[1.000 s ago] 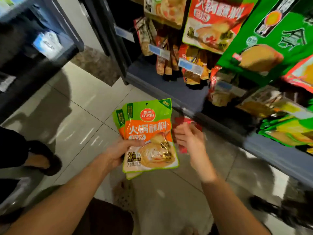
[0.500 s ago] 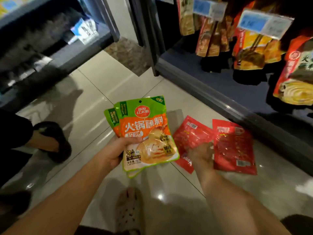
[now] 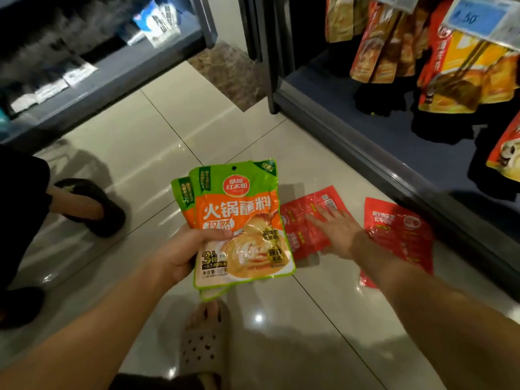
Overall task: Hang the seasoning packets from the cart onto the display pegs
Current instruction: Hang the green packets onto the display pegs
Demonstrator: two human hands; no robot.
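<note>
The left forearm comes in from the lower left, and the left hand (image 3: 184, 250) grips two stacked green-and-orange plastic seasoning packets (image 3: 240, 218) near their lower left corner. The thumb lies across the front and the fingers are hidden behind. The packets stand upright above the glossy cream floor tiles (image 3: 157, 142), hang-hole at the top.

The right arm reaches forward from the lower right. The right hand (image 3: 336, 228) is palm down with its fingers straight and spread, resting flat on a red foil packet (image 3: 302, 235) that lies on the floor. It curls round nothing. In this view the held pair covers that packet's left edge.

A second red foil packet (image 3: 399, 229) lies just to the right, apart from the first, its lower edge hidden by the forearm. Close beyond both runs the dark blue shelf base (image 3: 365, 122) on a diagonal, with orange and red hanging packets (image 3: 461, 74) above it. To the left, tile shows as far as another person's black slipper (image 3: 90, 206) – nearer the camera, a grey perforated clog (image 3: 205, 344).
</note>
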